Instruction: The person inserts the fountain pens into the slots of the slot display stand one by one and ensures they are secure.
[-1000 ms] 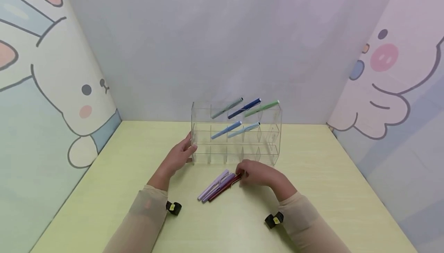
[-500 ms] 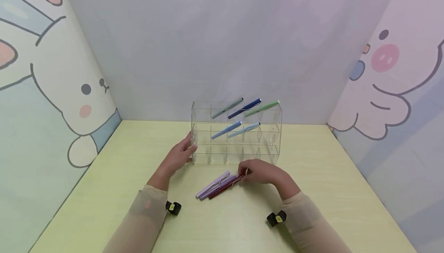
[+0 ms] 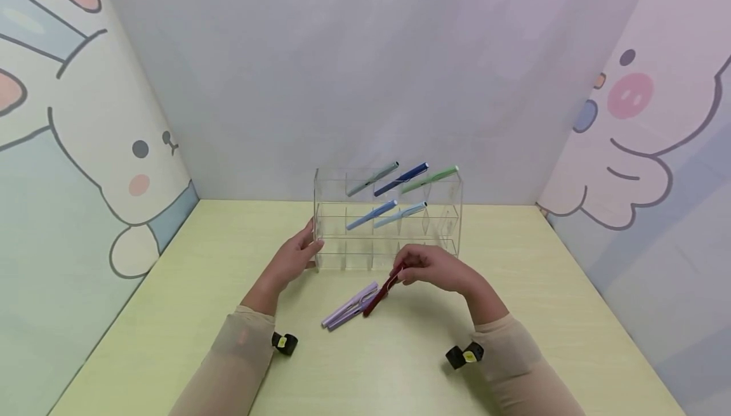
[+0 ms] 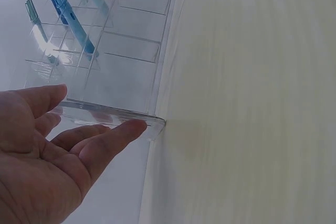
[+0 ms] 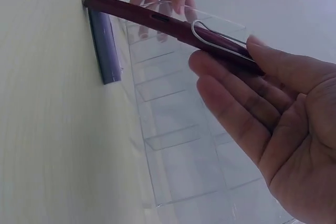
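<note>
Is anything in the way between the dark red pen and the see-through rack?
Nothing visible blocks the dark red pen from the clear rack; only the right hand is there, pinching the pen's clip end. The light purple pen and darker purple pen lie to the left; the left hand touches the rack's side.

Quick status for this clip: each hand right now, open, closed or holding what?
Left hand: open, touching the side of the clear rack.
Right hand: holding the dark red pen near its clip end.

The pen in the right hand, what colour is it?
Dark red. The pen shows best in the right wrist view.
</note>
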Demonstrator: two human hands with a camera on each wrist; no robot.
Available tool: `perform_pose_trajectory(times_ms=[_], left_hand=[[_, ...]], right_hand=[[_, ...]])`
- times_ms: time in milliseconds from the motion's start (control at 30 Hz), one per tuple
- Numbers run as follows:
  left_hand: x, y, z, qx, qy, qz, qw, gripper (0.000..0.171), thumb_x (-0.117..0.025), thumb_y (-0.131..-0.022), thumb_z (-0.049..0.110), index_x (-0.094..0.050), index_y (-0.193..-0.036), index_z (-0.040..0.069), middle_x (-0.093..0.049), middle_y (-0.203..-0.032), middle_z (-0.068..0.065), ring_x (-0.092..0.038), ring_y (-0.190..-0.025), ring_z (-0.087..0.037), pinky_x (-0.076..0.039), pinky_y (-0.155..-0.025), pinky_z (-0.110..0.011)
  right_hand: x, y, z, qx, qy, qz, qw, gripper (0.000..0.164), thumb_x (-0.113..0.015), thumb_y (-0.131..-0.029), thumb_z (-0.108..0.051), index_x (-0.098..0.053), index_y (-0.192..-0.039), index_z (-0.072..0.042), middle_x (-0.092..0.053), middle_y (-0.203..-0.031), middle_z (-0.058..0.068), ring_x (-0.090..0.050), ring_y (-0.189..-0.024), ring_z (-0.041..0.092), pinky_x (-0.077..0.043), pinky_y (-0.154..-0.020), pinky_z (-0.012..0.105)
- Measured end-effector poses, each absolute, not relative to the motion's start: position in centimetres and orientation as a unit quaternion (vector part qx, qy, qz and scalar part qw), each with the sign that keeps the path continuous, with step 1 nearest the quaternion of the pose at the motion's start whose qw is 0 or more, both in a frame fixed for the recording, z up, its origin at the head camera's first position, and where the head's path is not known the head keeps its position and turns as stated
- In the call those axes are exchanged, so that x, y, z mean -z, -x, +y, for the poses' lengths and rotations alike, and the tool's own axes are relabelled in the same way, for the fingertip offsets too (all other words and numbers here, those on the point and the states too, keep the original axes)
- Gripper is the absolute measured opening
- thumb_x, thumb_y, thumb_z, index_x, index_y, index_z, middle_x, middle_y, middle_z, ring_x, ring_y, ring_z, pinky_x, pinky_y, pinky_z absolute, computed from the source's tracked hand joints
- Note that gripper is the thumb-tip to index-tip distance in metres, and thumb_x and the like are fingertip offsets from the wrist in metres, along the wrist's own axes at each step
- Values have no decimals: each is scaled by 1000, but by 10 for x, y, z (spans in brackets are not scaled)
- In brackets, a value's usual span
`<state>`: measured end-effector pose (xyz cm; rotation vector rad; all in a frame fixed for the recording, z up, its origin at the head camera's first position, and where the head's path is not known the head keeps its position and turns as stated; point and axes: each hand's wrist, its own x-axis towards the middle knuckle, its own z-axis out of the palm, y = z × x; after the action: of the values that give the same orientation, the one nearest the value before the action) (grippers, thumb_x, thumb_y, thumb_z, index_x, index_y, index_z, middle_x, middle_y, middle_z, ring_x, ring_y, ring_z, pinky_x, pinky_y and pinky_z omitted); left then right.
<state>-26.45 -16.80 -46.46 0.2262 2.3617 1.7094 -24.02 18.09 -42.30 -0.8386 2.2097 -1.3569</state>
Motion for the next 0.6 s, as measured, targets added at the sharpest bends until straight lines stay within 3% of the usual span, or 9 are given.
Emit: perform_pose_trajectory(times_ms=[100,267,433,600], left_hand=[[465,264,-168,-583,-78,801,109,65,-49,-104,34,-12,-156,42,-29,-160,-11,-42,-138,-34,-52,-98,-49],[465,264,-167,-580,-75,804,108,65,-49,-104,34,-12,-156,42,-30,-160,-11,-43,-138,-34,-52,-98,-48],[465,264,-167,-575,-71,808,107,64,-49,-104,36,-12,-155,45,-30,-160,-10,-43,-138,-34,-53,-98,-48],[465,265,-168,-575,-71,808,109,64,-49,-104,35,-12,-155,44,-29,-160,-12,-42,-138,-34,-53,-98,-47]], right_hand=[[418,241,186,511,293,786,187,20,-66,-96,-22,-63,-113,-12,-70,-106,9,-65,-102,42,-60,-85,36],[408,243,203,535,270,791,120,26,-65,-96,-22,-60,-119,-10,-68,-107,15,-69,-96,35,-59,-84,45],[396,245,226,572,244,783,25,33,-62,-98,-16,-53,-126,-3,-69,-107,19,-70,-94,38,-59,-83,48],[388,249,246,612,202,758,-95,32,-62,-97,-12,-51,-126,-2,-70,-101,8,-73,-87,22,-61,-79,36]])
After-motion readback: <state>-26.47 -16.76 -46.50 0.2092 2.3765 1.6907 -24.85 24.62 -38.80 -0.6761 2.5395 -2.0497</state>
